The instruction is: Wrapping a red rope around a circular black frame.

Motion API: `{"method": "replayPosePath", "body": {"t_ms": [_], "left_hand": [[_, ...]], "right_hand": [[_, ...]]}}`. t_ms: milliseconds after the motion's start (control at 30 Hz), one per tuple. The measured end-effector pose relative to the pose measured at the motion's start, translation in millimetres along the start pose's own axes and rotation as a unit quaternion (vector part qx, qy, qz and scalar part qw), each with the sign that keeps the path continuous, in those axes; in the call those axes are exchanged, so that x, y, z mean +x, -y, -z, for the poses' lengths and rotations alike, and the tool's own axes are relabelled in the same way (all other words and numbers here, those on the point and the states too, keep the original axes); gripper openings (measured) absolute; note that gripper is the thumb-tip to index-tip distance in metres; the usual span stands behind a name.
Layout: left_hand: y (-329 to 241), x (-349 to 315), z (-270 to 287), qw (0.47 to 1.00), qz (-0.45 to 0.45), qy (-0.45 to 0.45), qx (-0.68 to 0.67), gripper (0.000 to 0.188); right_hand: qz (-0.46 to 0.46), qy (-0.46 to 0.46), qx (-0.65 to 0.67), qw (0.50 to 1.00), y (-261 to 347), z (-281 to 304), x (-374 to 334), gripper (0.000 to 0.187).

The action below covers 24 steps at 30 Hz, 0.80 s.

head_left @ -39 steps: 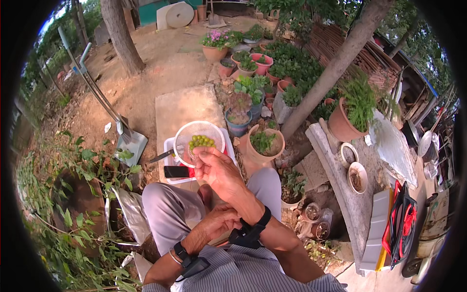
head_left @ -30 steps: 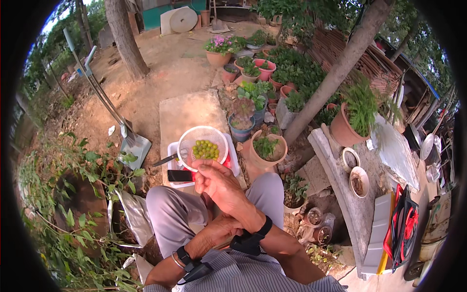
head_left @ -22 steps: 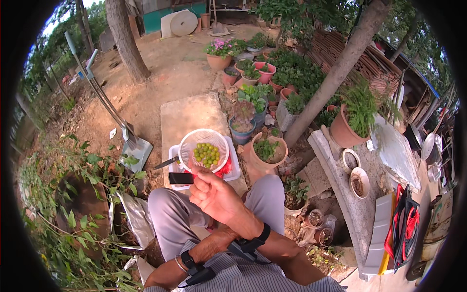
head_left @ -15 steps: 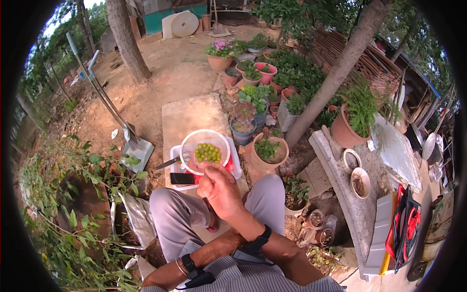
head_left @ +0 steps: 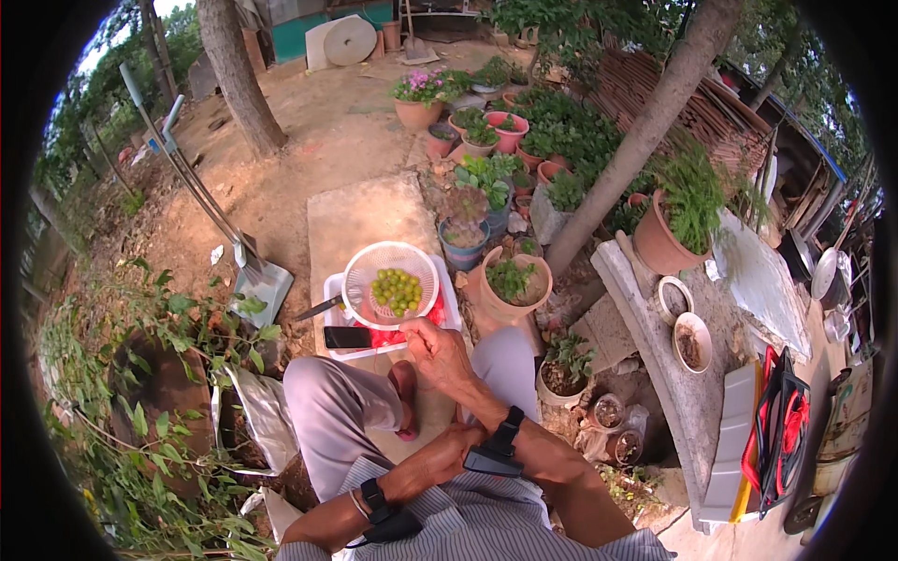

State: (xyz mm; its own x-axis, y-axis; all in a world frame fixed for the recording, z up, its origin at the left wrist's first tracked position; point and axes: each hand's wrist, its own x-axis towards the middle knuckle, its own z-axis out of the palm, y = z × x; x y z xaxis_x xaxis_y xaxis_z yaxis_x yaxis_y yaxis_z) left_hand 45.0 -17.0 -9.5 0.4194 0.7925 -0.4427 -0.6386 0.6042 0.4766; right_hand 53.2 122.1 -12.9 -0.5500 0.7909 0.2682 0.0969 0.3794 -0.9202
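Note:
My right hand (head_left: pixel 436 353) is raised over my knees with its fingers curled closed; whatever they may hold is hidden. A strapped black wrist device (head_left: pixel 494 458) sits on my right wrist. My left hand (head_left: pixel 447 460) crosses below, its partly hidden fingers closed at that device's edge. Just beyond my right hand, a white plastic strainer basket (head_left: pixel 354 271) holds several yellow-green round fruits (head_left: pixel 397 292). The basket rests in a white tray (head_left: pixel 451 301), above red material (head_left: pixel 388 337). A black phone (head_left: pixel 347 338) lies at the tray's near left corner, and a dark-bladed knife (head_left: pixel 319 309) sticks out leftward.
Potted plants (head_left: pixel 512 279) stand ahead to the right, beside a leaning tree trunk (head_left: pixel 645 131). At left are a metal shovel (head_left: pixel 265 288) and leafy plants (head_left: pixel 154 435). A stone slab (head_left: pixel 645 360) with small pots lies at right. The tray stands on a flat paving slab (head_left: pixel 365 210).
My right hand has drawn back from the basket toward me and slightly right. My left hand has shifted from under the right forearm to the wrist device. More of the fruit shows now.

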Motion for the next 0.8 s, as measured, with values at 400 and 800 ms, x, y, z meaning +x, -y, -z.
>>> {"method": "replayPosePath", "body": {"t_ms": [400,800], "left_hand": [[4,22,3,0.994,0.075,-0.042,0.075,0.039],[-31,-5,1,0.918,-0.181,-0.147,0.321,0.016]], "right_hand": [[-0.07,-0.008,-0.11,0.991,-30,33,-7,0.012],[-0.082,0.005,-0.126,0.989,-32,26,-4,0.014]]}}
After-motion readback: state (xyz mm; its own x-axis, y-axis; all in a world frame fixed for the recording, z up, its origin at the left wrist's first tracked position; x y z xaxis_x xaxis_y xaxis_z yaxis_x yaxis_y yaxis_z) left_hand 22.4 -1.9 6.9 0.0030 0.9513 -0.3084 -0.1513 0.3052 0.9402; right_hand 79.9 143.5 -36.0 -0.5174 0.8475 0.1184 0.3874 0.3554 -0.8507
